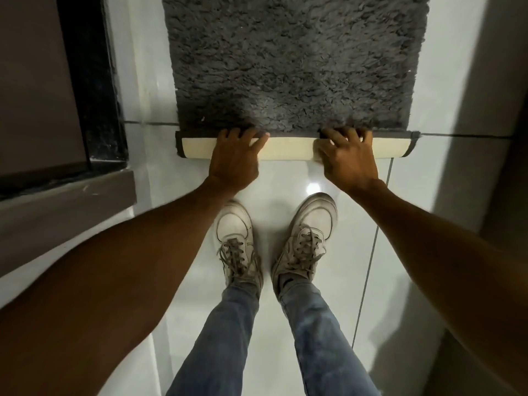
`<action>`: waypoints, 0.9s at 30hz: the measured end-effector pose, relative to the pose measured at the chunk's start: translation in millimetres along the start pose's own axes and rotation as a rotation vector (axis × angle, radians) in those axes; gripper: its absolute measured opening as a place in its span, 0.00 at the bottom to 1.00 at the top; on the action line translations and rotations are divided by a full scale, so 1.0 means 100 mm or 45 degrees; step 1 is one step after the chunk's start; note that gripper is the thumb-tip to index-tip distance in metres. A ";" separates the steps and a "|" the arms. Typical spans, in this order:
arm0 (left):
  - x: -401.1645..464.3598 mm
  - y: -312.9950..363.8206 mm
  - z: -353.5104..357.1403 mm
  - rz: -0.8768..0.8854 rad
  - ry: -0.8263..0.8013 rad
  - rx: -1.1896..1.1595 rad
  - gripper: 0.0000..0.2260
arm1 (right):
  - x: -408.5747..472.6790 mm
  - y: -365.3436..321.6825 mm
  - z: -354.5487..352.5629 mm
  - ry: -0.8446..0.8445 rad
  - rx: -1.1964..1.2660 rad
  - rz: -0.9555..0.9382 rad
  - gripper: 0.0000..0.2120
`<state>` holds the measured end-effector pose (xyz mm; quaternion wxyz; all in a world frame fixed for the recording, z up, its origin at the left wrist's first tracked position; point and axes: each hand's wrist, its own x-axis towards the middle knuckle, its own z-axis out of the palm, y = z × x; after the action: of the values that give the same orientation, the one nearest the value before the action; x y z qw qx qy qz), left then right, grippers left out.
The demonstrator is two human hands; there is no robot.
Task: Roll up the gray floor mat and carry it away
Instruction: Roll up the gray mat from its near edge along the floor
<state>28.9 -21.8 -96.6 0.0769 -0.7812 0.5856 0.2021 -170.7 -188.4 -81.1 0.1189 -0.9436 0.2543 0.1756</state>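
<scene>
While hands grip gray mat, shoes near; black frame left.

Home hallway, prob.: glossy white floor tiles, dark door frame.

We see a glossy white tiled floor with dark grout lines and a bright light reflection; a black-edged doorway threshold sits far left, a pale wall right.

Dim indoor light, glare spot on glossy floor tiles, wide-angle edge distortion
</scene>
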 end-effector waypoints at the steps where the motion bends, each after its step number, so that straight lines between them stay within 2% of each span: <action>1: -0.05 0.04 0.05 -0.035 -0.036 -0.008 0.25 | -0.05 0.01 0.04 0.014 0.008 -0.011 0.16; 4: -0.15 0.08 0.13 -0.067 -0.072 0.034 0.31 | -0.08 0.08 0.07 0.030 -0.003 -0.007 0.18; 7: -0.13 0.06 0.12 -0.067 -0.021 0.045 0.25 | -0.09 0.11 0.05 0.014 0.042 0.002 0.17; 12: -0.06 0.05 -0.02 -0.056 -0.179 -0.084 0.21 | -0.12 0.04 -0.05 -0.119 0.181 0.088 0.18; 18: 0.25 -0.12 -0.28 -0.007 -0.144 -0.210 0.13 | 0.23 0.23 -0.25 -0.287 0.276 0.091 0.18; 21: 0.35 -0.18 -0.30 -0.045 0.032 -0.170 0.13 | 0.48 0.32 -0.28 -0.250 0.202 0.094 0.17; 24: 0.32 -0.03 -0.20 -0.030 0.290 -0.178 0.15 | 0.52 0.22 -0.27 0.013 0.196 0.201 0.14; 27: 0.28 0.18 -0.11 -0.058 0.461 -0.160 0.20 | 0.31 0.01 -0.11 0.173 0.196 0.136 0.16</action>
<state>20.8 -56.3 -95.9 -0.0740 -0.8211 0.5583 0.0927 -142.9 -206.7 -83.2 0.1639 -0.9265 0.3244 0.0972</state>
